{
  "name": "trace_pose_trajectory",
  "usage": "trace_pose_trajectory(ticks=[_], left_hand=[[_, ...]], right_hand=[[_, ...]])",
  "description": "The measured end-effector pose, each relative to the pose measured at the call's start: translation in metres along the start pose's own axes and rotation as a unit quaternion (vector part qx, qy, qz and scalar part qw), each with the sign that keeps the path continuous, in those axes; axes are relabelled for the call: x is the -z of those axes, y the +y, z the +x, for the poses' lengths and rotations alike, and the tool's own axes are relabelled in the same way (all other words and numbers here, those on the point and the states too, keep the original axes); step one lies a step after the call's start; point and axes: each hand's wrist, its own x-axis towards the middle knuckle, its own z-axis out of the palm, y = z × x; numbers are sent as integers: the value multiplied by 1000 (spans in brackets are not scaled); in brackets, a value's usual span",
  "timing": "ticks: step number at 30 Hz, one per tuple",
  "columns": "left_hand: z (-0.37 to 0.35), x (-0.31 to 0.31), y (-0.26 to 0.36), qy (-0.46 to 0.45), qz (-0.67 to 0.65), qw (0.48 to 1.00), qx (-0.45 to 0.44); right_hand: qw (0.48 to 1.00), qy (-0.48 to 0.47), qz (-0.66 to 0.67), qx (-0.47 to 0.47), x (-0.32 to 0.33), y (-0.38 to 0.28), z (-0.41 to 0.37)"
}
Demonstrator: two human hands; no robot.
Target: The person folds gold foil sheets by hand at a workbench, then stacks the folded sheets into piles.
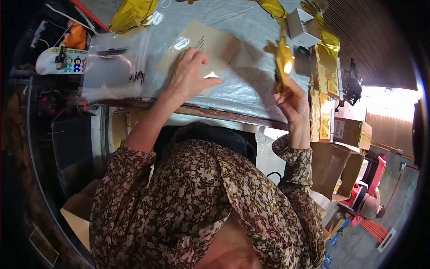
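My left hand (190, 76) rests over the lower left part of a brown cardboard sheet (215, 38) with printed text. Its thumb stands apart from the curled fingers, and whether anything lies under the fingertips is hidden. Just above it, a white oval string bundle (180, 43) lies on the sheet. On the right, my right hand (292, 101) is raised over the table's near edge, its fingers closed on the lower end of a shiny gold strip (284, 60). A small white open box (303, 28) stands beyond that strip.
Clear plastic bags (114, 67) lie at the table's left. Gold foil pieces (134, 13) sit at the far edge. Cardboard boxes (333, 168) are stacked to the right. Another person (371, 202) is at the far lower right.
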Motion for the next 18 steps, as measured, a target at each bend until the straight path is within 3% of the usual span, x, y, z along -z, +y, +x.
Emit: trace_pose_trajectory(ticks=[2,6,12,13,14,15,16,18], left_hand=[[3,-4,4,10,1,1000,-4],[10,-10,4,10,-39,999,19],[15,-13,-2,29,-105,993,40],[14,-14,-1,32,-106,993,44],[15,-16,1,58,-64,996,23],[15,-16,6,82,-24,996,1],[16,-15,12,84,-26,996,3],[18,-10,21,36,45,997,51]], right_hand=[[999,-10,9,-37,15,15,12],[998,55,20,-31,-31,42,16],[996,-32,9,-79,-16,51,26],[998,18,9,-64,-25,51,21],[996,69,8,-47,-31,51,19],[998,0,-34,-57,-28,49,20],[998,1,-36,-58,-26,50,20],[999,21,5,-42,-31,50,19]])
